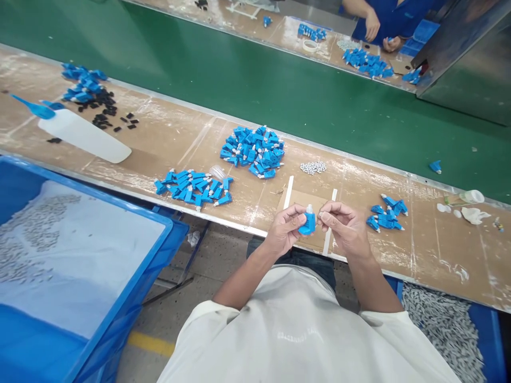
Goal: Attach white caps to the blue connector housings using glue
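My left hand holds a blue plastic part with a whitish tip pointing up, just above the front edge of the bench. Close to its right side, my right hand pinches something small and pale, too tiny to make out. Beyond the hands lies a small heap of grey-white pieces. Blue parts are piled in a large heap, in a looser heap to the left, and in a small group to the right.
Left on the bench are a white scoop-like piece, black bits and more blue parts. A blue bin stands at lower left, another with grey pieces at lower right. A person's hands work across the green floor.
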{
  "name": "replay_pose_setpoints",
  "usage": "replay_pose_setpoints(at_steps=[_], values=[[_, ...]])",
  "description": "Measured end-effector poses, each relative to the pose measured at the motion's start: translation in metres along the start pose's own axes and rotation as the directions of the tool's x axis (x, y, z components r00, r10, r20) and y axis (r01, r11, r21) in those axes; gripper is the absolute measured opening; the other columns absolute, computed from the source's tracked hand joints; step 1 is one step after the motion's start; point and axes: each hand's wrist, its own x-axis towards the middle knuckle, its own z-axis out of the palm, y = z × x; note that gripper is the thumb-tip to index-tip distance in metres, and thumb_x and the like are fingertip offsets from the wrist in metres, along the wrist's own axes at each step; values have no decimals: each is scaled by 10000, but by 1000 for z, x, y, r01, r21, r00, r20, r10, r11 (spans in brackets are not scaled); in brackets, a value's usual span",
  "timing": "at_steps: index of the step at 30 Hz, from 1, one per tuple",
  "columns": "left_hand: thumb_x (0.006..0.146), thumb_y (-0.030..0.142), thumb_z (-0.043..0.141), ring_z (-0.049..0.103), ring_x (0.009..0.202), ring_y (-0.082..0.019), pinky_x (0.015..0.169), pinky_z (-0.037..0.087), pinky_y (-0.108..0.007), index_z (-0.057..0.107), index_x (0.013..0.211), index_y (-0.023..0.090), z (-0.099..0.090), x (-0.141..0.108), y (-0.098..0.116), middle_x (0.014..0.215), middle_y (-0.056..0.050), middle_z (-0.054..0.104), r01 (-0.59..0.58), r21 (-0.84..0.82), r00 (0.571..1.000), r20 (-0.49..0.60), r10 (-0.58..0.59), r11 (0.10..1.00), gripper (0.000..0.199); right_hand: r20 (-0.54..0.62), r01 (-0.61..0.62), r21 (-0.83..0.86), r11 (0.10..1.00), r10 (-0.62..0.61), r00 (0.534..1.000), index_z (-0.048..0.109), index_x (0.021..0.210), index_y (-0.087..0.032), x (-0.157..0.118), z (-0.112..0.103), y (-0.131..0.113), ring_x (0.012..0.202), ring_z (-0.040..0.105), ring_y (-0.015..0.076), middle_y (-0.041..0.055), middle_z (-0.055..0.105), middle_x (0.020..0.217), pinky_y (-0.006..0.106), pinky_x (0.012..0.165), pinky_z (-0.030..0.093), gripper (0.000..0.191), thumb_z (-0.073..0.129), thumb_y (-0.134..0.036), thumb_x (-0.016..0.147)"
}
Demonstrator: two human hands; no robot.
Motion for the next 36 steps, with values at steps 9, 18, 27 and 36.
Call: replay_pose_setpoints(at_steps=[9, 18, 27, 36], values=[[710, 329, 856, 562, 482, -81, 424, 429, -159, 613, 714, 124, 14, -6, 14, 593, -15, 615, 174, -29, 984, -38, -175, 984, 318, 70, 297, -282, 912, -289, 955, 745, 868, -212, -3, -1, 0, 645, 619, 138, 27, 667, 790, 271, 548, 538, 174, 765, -382, 896], [895, 123, 614, 519, 389, -58, 408, 450, -122, 627, 665, 107, 24, -8, 31, 527, -29, 616, 410, -139, 891, -152, -428, 902, 232, 329, 589, -414, 694, -490, 808, 751, 928, -233, 9, -10, -4, 674, 620, 159, 34, 694, 775, 296, 591, 492, 53, 706, -207, 935], [946, 109, 536, 520, 406, -47, 421, 453, -104, 638, 690, 95, 23, -7, 33, 562, -42, 629, 470, -175, 856, -150, -495, 865, 277, 517, 717, -493, 493, -497, 697, 730, 992, -241, 14, -15, -19, 717, 674, 178, 49, 735, 816, 305, 632, 542, 143, 647, -130, 954], [948, 126, 578, 514, 393, -29, 409, 437, -81, 632, 703, 96, 19, -4, 37, 582, -28, 641, 486, -133, 855, -133, -502, 864, 254, 582, 770, -513, 380, -505, 637, 703, 1090, -264, 15, -20, -17, 726, 689, 180, 42, 729, 839, 297, 628, 556, 219, 647, -107, 947]])
